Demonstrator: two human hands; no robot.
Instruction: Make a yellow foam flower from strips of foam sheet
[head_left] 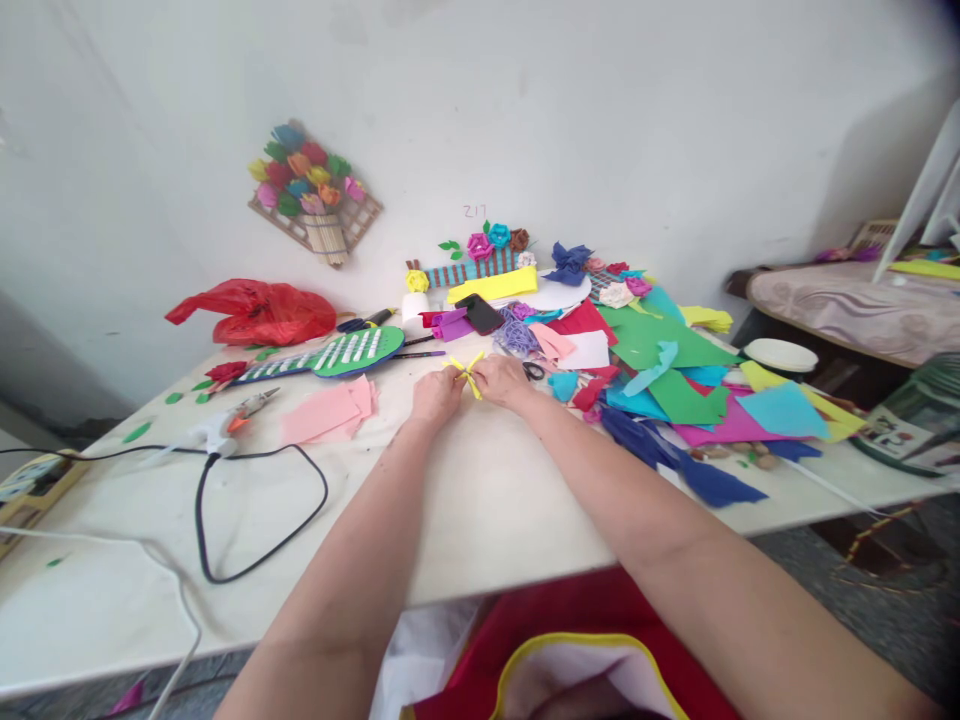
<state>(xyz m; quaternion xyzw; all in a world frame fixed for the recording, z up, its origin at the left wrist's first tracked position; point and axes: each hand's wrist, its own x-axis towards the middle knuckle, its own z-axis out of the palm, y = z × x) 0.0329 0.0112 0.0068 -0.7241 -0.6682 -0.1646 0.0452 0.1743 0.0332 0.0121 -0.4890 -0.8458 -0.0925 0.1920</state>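
A small yellow paper piece with several narrow arms (470,373) is held between my two hands above the middle of the table. My left hand (438,396) is closed, its fingertips pinching the left side of the yellow piece. From the other side, my right hand (501,380) pinches it too. Just right of my right hand lie the dark handles of scissors (533,371). Behind my hands are a dark phone (480,314), a purple pen (421,354) and a tangle of lilac strips (516,332). Pink paper sheets (327,412) lie left of my left hand.
A glue gun (223,428) with a looping black cord lies on the left of the table (480,510). Coloured paper scraps (660,345) cover the right side. At the back sit a red plastic bag (262,312) and a green decorated paddle shape (358,350). A large jar (919,415) stands far right.
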